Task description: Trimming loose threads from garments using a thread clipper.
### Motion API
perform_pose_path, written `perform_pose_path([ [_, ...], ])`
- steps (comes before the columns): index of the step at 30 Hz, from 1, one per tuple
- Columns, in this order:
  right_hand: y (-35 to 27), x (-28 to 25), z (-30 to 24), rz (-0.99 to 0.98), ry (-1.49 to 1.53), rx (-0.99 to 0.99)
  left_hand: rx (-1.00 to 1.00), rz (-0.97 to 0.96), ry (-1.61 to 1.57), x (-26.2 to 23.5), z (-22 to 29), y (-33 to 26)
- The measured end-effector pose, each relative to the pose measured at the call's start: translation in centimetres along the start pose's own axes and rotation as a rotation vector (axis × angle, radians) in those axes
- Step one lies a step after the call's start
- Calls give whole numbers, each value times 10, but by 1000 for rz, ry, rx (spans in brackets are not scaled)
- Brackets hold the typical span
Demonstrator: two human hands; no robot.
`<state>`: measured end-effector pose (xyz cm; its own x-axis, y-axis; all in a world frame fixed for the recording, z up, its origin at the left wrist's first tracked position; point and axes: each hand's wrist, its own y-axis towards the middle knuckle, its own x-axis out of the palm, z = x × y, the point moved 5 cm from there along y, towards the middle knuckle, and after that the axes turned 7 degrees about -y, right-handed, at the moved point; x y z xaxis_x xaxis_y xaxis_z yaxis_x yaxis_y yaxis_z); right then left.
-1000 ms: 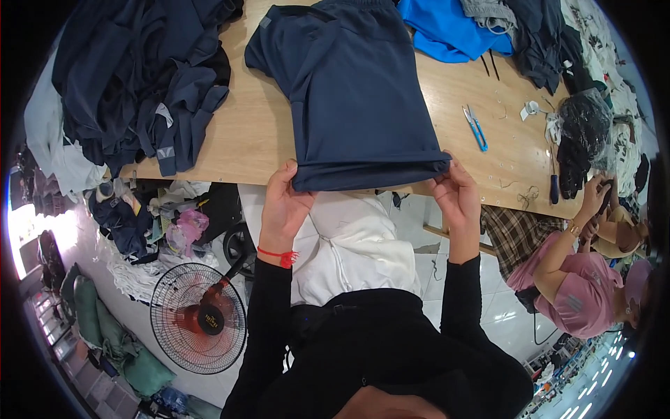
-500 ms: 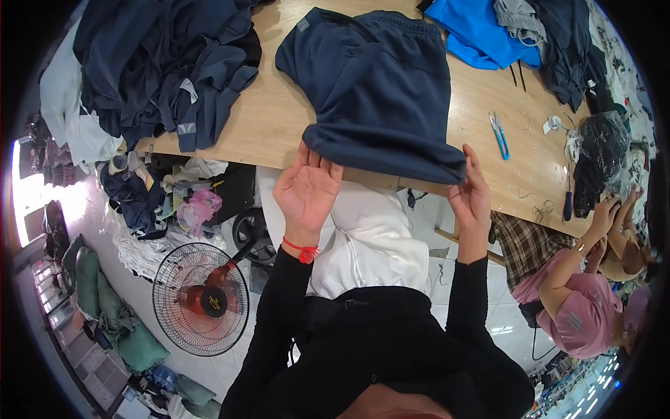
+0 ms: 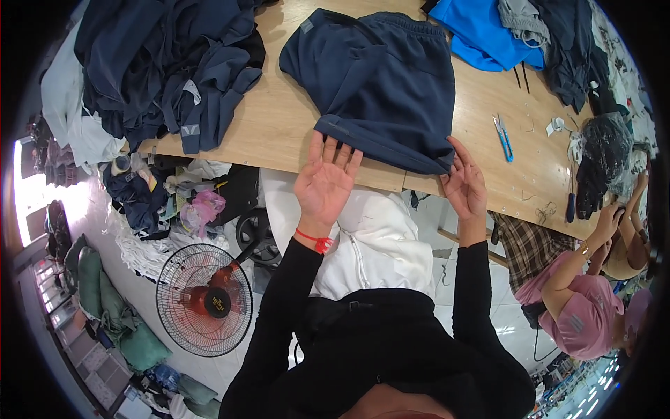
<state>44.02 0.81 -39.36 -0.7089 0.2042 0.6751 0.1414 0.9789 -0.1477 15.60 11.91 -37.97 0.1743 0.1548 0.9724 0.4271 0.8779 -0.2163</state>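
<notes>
Navy shorts (image 3: pixel 391 84) lie on the wooden table, their gathered elastic waistband on the far side. A rolled or folded leg hem (image 3: pixel 387 150) runs along the near side, close to the table edge. My left hand (image 3: pixel 326 178) is palm up with fingers stretched and spread, the fingertips against the left part of the hem. At the hem's right end is my right hand (image 3: pixel 466 183), palm up. Its fingers are loosely bent and apart, touching the cloth; some fingertips are partly hidden.
A heap of navy clothes (image 3: pixel 167 70) covers the table's left. To the right lie blue-handled thread snips (image 3: pixel 502 140), blue cloth (image 3: pixel 481 35) and a screwdriver (image 3: pixel 571 208). A fan (image 3: pixel 204 299) stands at lower left. A person in pink (image 3: pixel 583 304) sits at right.
The near hem has shifted slightly away from me and lies flatter on the table. My left hand has moved right and forward, its fingers now stretched out; my right fingers have loosened.
</notes>
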Motion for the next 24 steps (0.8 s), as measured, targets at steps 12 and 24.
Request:
perform_pose_path([
  [12, 10, -3, 2, -40, 296, 35, -36, -155, 226, -18, 3, 30],
  [24, 11, -3, 2, -42, 315, 64, -58, -137, 150, -21, 3, 32],
])
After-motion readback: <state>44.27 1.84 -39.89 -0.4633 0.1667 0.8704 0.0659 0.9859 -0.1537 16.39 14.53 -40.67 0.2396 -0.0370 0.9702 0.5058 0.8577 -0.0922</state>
